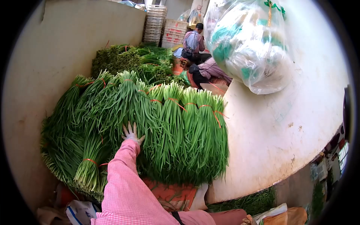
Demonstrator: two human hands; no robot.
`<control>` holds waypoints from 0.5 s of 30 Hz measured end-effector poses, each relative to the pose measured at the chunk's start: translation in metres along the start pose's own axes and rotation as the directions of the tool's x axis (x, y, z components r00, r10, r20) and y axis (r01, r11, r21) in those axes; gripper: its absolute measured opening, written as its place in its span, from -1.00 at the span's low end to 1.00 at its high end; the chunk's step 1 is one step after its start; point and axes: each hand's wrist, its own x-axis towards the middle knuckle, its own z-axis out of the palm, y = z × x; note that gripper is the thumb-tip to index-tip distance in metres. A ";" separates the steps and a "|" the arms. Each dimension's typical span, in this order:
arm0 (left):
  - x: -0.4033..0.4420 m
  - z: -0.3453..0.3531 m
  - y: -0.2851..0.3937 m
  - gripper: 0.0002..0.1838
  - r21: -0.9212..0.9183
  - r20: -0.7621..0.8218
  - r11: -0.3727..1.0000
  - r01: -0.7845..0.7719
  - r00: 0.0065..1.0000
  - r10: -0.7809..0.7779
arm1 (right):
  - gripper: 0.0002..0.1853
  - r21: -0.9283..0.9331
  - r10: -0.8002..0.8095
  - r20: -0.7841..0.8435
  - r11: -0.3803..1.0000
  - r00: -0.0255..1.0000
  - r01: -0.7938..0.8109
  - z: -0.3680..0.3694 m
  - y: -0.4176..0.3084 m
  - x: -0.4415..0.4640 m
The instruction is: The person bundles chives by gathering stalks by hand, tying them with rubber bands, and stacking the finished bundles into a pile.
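My left hand [132, 134], in a thin pale glove, lies with its fingers spread on the green leaves of a large heap of garlic chives [123, 101]. The pink checked sleeve reaches up to it from below. Upright bundles of garlic chives [172, 120], tied with red bands, stand to its right with pale stem ends up. Lower left, another tied bundle [90, 165] points its stem ends downward. A brownish finger-like shape [247, 220] shows at the bottom edge; I cannot tell whether it is my right hand.
A curved pale wall [277, 138] bounds the right side, with a clear plastic bag [251, 48] of white and green items hanging over it. More bundled greens [131, 62] lie behind. Two people [193, 43] sit or bend beyond, near stacked crates [174, 33]. A red-orange sheet [168, 195] lies below.
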 end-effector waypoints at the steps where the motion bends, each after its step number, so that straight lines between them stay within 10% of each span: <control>1: 0.001 -0.003 0.000 0.03 0.011 0.045 1.000 0.007 0.999 -0.008 | -0.60 -0.439 -0.249 0.083 0.860 0.965 0.259 0.013 -0.025 -0.019; 3: 0.005 -0.005 -0.005 0.04 0.018 0.154 1.000 0.006 0.988 -0.009 | -0.63 -0.432 -0.311 0.019 0.854 0.950 0.289 -0.019 -0.009 -0.011; 6: -0.018 -0.012 -0.022 -0.02 0.000 0.267 0.993 -0.117 0.957 0.113 | -0.59 0.469 0.134 -0.037 0.877 0.990 -0.102 -0.118 0.057 0.032; 9: -0.102 -0.013 -0.041 -0.17 0.055 0.213 0.971 -0.233 0.953 0.217 | -0.56 -0.051 -0.128 -0.033 0.991 0.991 0.126 -0.123 0.046 0.010; 12: -0.198 0.034 -0.093 -0.25 0.091 -0.006 0.849 -0.521 0.852 0.524 | -0.54 -0.191 -0.198 0.021 0.961 0.980 0.198 -0.113 0.028 0.002; 15: -0.322 0.025 -0.093 -0.28 -0.201 0.571 0.874 -0.443 0.672 0.472 | -0.54 -0.286 -0.275 0.067 0.916 0.959 0.282 -0.106 0.026 0.005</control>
